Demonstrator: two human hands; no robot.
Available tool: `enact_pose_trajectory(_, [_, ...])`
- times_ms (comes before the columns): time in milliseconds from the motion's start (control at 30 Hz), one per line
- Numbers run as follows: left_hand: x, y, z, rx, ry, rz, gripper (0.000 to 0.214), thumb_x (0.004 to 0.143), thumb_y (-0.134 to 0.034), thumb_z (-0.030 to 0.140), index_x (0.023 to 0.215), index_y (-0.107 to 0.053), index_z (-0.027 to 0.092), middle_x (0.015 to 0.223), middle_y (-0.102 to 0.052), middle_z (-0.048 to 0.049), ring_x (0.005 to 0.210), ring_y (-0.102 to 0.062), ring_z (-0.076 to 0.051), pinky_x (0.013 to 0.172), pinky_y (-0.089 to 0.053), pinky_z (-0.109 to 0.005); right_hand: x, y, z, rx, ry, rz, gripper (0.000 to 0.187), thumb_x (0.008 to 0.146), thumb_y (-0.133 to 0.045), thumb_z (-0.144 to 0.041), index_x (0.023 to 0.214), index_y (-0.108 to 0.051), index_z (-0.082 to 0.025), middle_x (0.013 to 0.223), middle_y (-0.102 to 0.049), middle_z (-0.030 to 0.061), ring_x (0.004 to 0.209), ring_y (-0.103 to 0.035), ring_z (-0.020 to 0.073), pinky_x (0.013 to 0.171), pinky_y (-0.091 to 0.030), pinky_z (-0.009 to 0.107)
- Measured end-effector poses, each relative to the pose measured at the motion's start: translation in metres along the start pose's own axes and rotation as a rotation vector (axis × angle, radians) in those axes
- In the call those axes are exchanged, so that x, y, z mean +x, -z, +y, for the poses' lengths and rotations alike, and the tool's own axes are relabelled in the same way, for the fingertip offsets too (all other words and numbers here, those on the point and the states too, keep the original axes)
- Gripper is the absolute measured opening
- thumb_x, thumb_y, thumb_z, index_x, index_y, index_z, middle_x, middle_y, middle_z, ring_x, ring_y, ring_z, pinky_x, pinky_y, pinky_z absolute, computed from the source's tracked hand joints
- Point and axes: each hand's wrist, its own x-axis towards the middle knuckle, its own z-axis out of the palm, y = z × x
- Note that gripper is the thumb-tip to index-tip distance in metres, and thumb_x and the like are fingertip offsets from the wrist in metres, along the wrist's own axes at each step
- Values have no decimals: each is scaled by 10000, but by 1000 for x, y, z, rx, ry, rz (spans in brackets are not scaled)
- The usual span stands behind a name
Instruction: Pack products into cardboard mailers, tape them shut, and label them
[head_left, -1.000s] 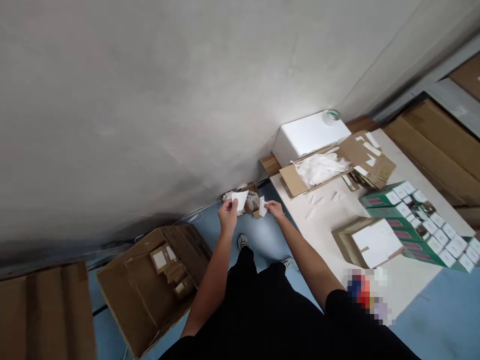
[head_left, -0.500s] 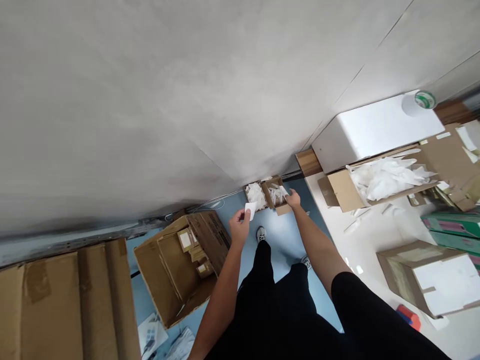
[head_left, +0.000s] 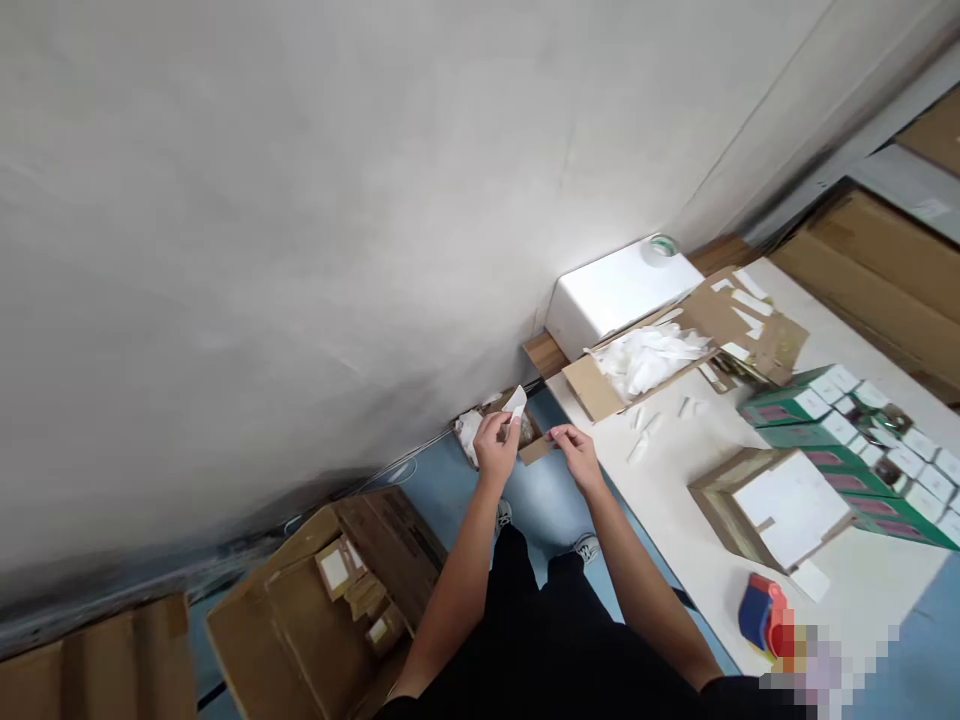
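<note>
My left hand (head_left: 496,455) pinches a small white slip of paper (head_left: 516,402), which curls up above the fingertips. Level with it on the right, my right hand (head_left: 577,458) has thumb and fingers drawn together; whatever they hold, if anything, is too small to make out. Beneath both hands, on the blue floor against the wall, stands a small cardboard box (head_left: 537,450) with its flap toward the right fingertips. I cannot tell whether they touch it. Beside it is another small box of white scraps (head_left: 466,430), partly hidden by my left hand.
On my right, a white table (head_left: 667,480) bears a long carton of white paper scraps (head_left: 649,358), a white box (head_left: 622,300), green boxes (head_left: 817,440), an upturned carton (head_left: 731,500) and a red-and-blue tape dispenser (head_left: 761,610). A large open carton (head_left: 300,620) stands at lower left.
The view has swung right, showing more of the table. My right hand has come nearer my left; the white piece it held over the small box no longer shows. My left hand keeps its slip.
</note>
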Motion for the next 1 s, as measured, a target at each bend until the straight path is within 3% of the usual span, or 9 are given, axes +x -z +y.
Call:
enact_pose_trajectory(133, [-14, -48, 56, 62, -251, -42, 184, 973, -635, 354, 1033, -744, 218, 1014, -746, -100, 981, -693, -224, 892, -555, -365, -30, 38, -49, 188, -21, 49, 485, 805, -722, -676, 958, -799, -223, 934, -780, 77, 907, -695, 246, 768, -542, 342])
enact_pose_trajectory(267, [-46, -98, 111, 154, -434, -74, 314, 904, -737, 404, 1165, -723, 230, 1156, -732, -128, 1095, -674, -283, 998, -517, -441, -52, 101, -86, 340, 18, 156, 489, 779, -739, -675, 881, -807, -202, 915, -775, 75, 882, -684, 239, 759, -550, 341])
enact_pose_trajectory(367, [-70, -138, 147, 174, -507, -96, 463, 857, -779, 473, 1243, -699, 229, 1228, -708, -157, 1153, -659, -332, 1038, -486, -478, -74, 153, -103, 386, 51, 237, 418, 756, -785, -594, 813, -798, -180, 816, -757, 54, 801, -657, 209, 763, -540, 334])
enact_pose_trajectory(500, [-100, -192, 194, 39, -551, -260, 717, 715, -882, 566, 1304, -658, 225, 1389, -623, -198, 1324, -567, -393, 1141, -404, -520, -105, 223, -106, 474, 102, 512, 340, 703, -820, -502, 782, -772, -175, 730, -725, 25, 726, -618, 182, 716, -512, 314])
enact_pose_trajectory(567, [-117, -220, 218, -73, -510, -392, 793, 639, -923, 581, 1289, -639, 226, 1439, -587, -202, 1384, -516, -396, 1163, -384, -528, -119, 260, -101, 509, 129, 637, 324, 704, -807, -486, 806, -772, -181, 745, -727, 20, 730, -611, 172, 727, -503, 306])
enact_pose_trajectory(633, [-138, -248, 237, -220, -372, -514, 687, 677, -895, 587, 1198, -628, 229, 1375, -632, -184, 1333, -570, -356, 1115, -441, -510, -134, 295, -94, 521, 139, 702, 315, 700, -806, -484, 811, -770, -191, 763, -729, 17, 753, -613, 168, 750, -498, 301])
enact_pose_trajectory(733, [-171, -285, 256, -458, -31, -637, 409, 821, -773, 556, 933, -560, 225, 1093, -727, -116, 1061, -704, -251, 945, -549, -419, -156, 336, -82, 531, 138, 731, 325, 704, -809, -507, 813, -764, -204, 775, -727, 15, 792, -620, 173, 776, -497, 302])
enact_pose_trajectory(800, [-189, -304, 263, -552, 125, -698, 402, 812, -782, 498, 811, -486, 226, 922, -716, -61, 889, -709, -194, 859, -565, -356, -169, 355, -74, 535, 145, 732, 337, 720, -803, -519, 836, -767, -205, 790, -726, 16, 807, -621, 175, 787, -501, 306])
enact_pose_trajectory(1000, [-215, -338, 277, -542, 139, -812, 413, 739, -840, 381, 741, -456, 229, 773, -643, 3, 761, -641, -144, 784, -542, -293, -190, 396, -44, 462, 125, 829, 359, 796, -726, -560, 827, -770, -205, 962, -710, 50, 895, -620, 192, 784, -514, 308])
